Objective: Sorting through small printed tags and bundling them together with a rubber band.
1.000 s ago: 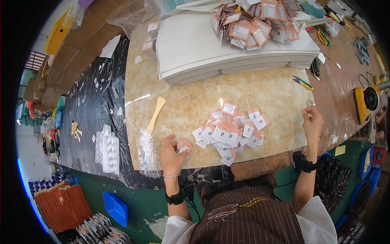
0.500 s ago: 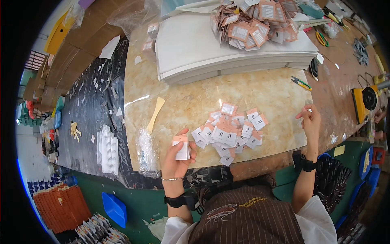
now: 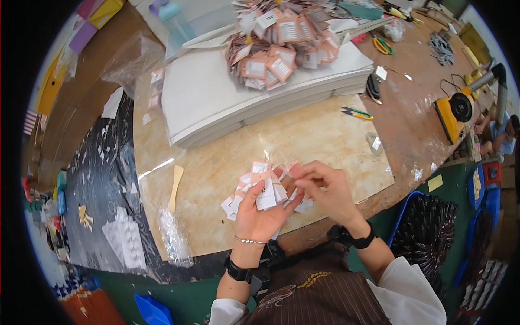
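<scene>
My left hand (image 3: 255, 221) is closed around a small stack of white and pink tags (image 3: 265, 199), its thumb on the top tag. A thin yellowish strip shows across the stack's right side. My right hand (image 3: 331, 190) is just right of it, thumb and fingertips pinched together. What the pinch holds, if anything, is too small to make out. Under and behind both hands lies a loose pile of the same tags (image 3: 232, 201), partly hidden by them.
Behind, a thick stack of white sheets (image 3: 200, 103) carries a big heap of tags (image 3: 281, 65). Snips (image 3: 356, 113) lie at the right, and a pale wooden spatula (image 3: 176, 187) and clear plastic wrap (image 3: 174, 235) at the left. A yellow-and-black tool (image 3: 452, 111) stands far right.
My right hand has come in from the right side of the table to beside the left hand. My left hand, still gripping its tags, is now over the loose pile. The whole view has shifted.
</scene>
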### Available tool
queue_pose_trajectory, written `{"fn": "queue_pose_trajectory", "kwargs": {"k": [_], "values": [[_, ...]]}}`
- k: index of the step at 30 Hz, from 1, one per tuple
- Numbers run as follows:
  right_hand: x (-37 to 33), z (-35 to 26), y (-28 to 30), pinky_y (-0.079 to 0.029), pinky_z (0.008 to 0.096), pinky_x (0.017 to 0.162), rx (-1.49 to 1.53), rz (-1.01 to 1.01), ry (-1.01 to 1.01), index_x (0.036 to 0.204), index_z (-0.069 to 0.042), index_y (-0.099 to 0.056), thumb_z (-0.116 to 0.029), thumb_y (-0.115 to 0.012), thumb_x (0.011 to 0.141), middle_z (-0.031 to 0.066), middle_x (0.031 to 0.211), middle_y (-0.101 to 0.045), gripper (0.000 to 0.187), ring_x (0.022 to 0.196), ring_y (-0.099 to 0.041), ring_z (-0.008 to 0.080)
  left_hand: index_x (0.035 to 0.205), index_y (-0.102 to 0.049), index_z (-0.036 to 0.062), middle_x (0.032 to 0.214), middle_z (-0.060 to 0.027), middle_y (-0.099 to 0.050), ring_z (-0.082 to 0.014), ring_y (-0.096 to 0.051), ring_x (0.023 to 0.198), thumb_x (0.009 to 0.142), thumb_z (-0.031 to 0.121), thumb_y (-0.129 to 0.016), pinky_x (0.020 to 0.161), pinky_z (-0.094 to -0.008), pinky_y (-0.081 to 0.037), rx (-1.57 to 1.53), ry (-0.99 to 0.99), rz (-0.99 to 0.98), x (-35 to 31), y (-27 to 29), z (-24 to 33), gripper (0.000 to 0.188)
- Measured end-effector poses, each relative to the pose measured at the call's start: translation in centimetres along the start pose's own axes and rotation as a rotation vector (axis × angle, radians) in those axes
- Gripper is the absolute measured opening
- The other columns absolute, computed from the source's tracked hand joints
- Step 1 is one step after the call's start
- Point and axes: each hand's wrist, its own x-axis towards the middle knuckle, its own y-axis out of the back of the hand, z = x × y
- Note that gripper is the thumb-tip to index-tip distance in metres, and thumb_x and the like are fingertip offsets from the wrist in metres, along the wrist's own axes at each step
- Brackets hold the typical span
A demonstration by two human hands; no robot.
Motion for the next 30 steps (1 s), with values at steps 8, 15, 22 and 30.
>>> {"fn": "queue_pose_trajectory", "kwargs": {"k": [8, 15, 22, 30], "values": [[0.0, 1.5, 0.9, -0.045, 0.0194, 0.052, 0.203, -0.064, -0.130, 0.092, 0.002, -0.064, -0.002, -0.061, 0.089, 0.0043, 0.074, -0.064, 0.006, 0.060, -0.057, 0.0061, 0.136, -0.042, 0.0054, 0.131, -0.0111, -0.049, -0.0243, -0.048, 0.115, 0.093, 0.029, -0.046, 0.101, -0.0474, -0.034, 0.195, 0.016, -0.015, 1.0, -0.6, -1.5, 0.049], [-0.7, 1.9, 1.4, -0.040, 0.0189, 0.048, 0.388, -0.147, -0.242, 0.094, -0.001, -0.057, -0.007, -0.056, 0.094, 0.0025, 0.070, -0.059, 0.006, 0.054, -0.051, 0.0052, 0.131, -0.044, 0.0077, 0.123, -0.0102, -0.053, -0.0229, -0.054, 0.105, 0.093, 0.032, -0.049, 0.091, -0.0478, -0.040, 0.351, -0.029, -0.019, 1.1, -1.0, -2.3, 0.045], [-1.5, 1.2, 1.0, -0.039, 0.0194, 0.049, 0.301, -0.319, -0.136, 0.096, -0.004, -0.048, -0.005, -0.049, 0.096, -0.0005, 0.066, -0.053, 0.001, 0.053, -0.047, 0.0053, 0.126, -0.047, 0.0076, 0.120, -0.0118, -0.056, -0.0249, -0.057, 0.104, 0.096, 0.026, -0.049, 0.101, -0.0464, -0.041, 0.106, -0.299, 0.112, 1.2, -1.9, -1.2, 0.035], [-0.4, 2.9, 4.4, -0.039, 0.0219, 0.048, -0.106, 0.000, -0.218, 0.091, -0.002, -0.054, -0.003, -0.051, 0.091, 0.0013, 0.062, -0.057, 0.004, 0.051, -0.050, 0.0058, 0.132, -0.043, 0.0001, 0.098, -0.0102, -0.059, -0.0221, -0.060, 0.091, 0.095, 0.017, -0.052, 0.095, -0.0389, -0.050, 0.325, -0.568, 0.083, -1.6, 2.1, 5.7, 0.042]]}}
